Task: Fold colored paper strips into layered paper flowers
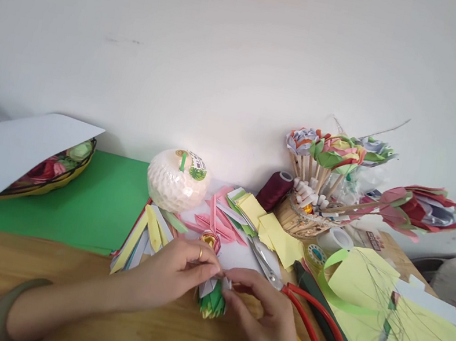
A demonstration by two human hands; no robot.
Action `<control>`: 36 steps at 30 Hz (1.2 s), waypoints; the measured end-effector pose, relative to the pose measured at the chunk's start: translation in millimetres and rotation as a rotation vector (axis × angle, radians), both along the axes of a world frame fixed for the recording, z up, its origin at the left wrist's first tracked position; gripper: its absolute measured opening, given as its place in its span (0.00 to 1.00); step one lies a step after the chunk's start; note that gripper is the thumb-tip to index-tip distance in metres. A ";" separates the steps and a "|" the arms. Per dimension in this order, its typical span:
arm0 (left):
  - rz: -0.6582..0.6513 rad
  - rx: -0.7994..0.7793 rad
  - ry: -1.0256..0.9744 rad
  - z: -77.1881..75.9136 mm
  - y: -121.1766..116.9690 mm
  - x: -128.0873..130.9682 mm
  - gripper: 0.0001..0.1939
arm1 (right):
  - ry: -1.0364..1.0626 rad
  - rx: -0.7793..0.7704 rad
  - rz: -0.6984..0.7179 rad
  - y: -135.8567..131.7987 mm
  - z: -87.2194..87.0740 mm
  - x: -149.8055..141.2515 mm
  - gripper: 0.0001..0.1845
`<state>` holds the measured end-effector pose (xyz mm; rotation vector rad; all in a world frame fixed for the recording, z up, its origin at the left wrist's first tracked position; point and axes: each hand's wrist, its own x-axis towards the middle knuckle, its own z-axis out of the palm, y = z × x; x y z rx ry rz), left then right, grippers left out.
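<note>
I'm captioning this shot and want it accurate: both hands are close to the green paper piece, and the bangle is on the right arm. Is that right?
Not quite: the head view shows the bangle on the left arm, not the right. The left hand and right hand are indeed close to the green paper piece.

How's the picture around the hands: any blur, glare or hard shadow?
Head view: left hand and right hand slightly soft, fine detail at the fingertips by the green folded-paper piece hard to make out; head view: diffuse light, wall brighter mid-frame, greyer toward the corners; head view: shadows near the hands soft, no strong glare there.
</note>
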<state>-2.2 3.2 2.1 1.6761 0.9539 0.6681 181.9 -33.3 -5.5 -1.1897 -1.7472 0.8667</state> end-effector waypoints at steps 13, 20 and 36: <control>-0.117 -0.378 -0.114 5.2 3.9 -1.5 0.07 | 0.275 -0.454 0.073 0.3 5.9 -1.3 0.10; -0.179 -0.449 -0.206 6.8 3.4 -3.1 0.08 | 0.398 -0.530 0.171 -1.8 -7.1 1.7 0.13; -0.140 -0.603 -0.251 11.0 2.7 -1.1 0.07 | 0.438 -0.517 0.220 -3.8 -9.3 2.8 0.09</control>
